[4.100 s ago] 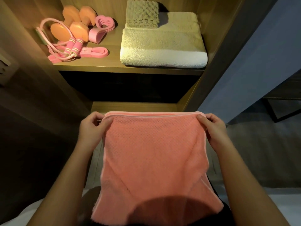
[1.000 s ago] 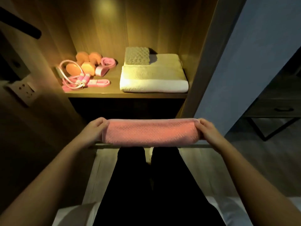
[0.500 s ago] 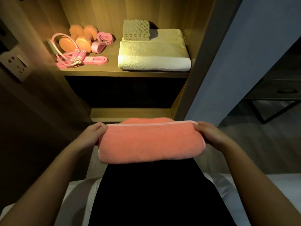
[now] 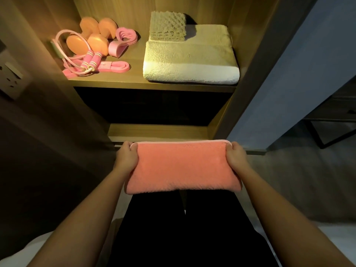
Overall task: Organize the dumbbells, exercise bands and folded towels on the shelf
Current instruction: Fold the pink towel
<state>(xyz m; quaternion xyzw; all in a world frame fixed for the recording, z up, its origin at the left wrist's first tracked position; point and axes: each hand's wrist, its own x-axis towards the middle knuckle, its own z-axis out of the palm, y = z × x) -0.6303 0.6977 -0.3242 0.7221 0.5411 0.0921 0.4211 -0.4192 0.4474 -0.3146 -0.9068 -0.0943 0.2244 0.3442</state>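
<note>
Pink towel (image 4: 183,166), folded into a flat oblong, is held before a wooden shelf (image 4: 134,81), below its lit board. The left hand (image 4: 126,158) grips one short end and the right hand (image 4: 236,158) the other, fingers curled round the cloth. On the board, orange dumbbells (image 4: 92,39), pink bands (image 4: 115,67) and a rope (image 4: 90,60) lie left. A white towel (image 4: 190,60) lies right, with a small cloth (image 4: 167,26) on it. A heart-shaped piece (image 4: 125,38), possibly another band, sits beside the dumbbells.
</note>
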